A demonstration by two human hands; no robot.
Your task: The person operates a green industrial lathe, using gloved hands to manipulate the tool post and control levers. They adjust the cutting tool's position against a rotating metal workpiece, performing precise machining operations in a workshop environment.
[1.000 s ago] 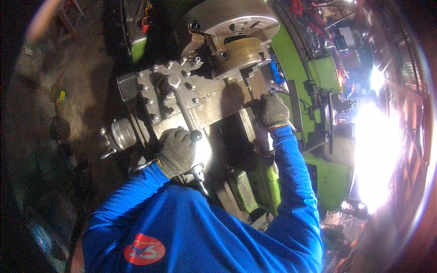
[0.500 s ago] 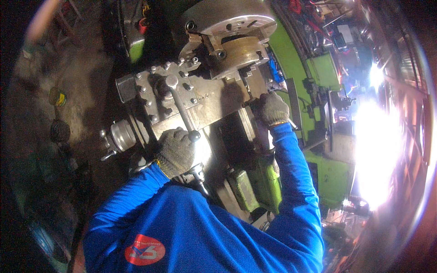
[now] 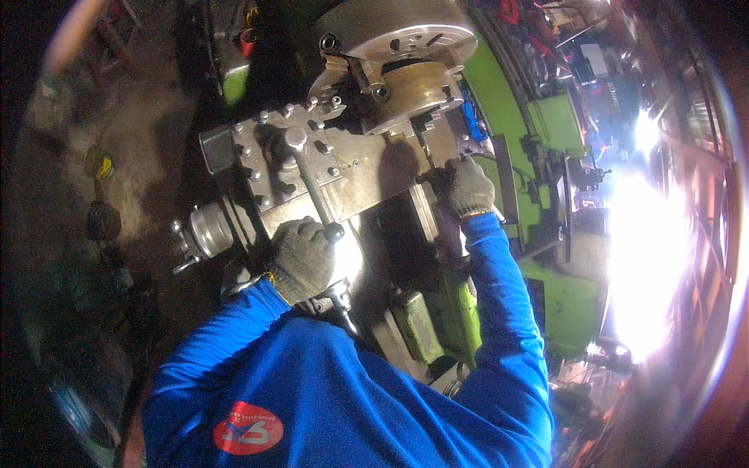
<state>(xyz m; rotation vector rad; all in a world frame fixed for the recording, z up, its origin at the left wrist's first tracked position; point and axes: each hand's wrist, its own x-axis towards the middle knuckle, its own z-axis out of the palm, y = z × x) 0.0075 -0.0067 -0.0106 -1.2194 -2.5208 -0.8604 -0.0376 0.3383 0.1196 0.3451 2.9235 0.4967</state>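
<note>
I am at a metal lathe. My left hand point(image 3: 303, 261), in a grey knitted glove, has curled fingers beside the black knob of the tool post lever point(image 3: 316, 187); what lies under its palm is hidden. My right hand point(image 3: 471, 189), gloved too, is closed at the far right end of the cross slide point(image 3: 370, 168), and its grip cannot be made out. Left of centre sits the square tool post point(image 3: 277, 148) with several bolts. Beyond it, the large chuck point(image 3: 398, 35) carries a thick round metal workpiece point(image 3: 413, 97) in its jaws.
A graduated handwheel dial point(image 3: 211, 232) juts out left of the tool post. Close to my body is a shiny crank handle point(image 3: 343, 308). The green lathe body point(image 3: 558, 125) runs along the right, with very bright light point(image 3: 647, 265) past it. A yellow-banded roll point(image 3: 101, 165) lies on the floor.
</note>
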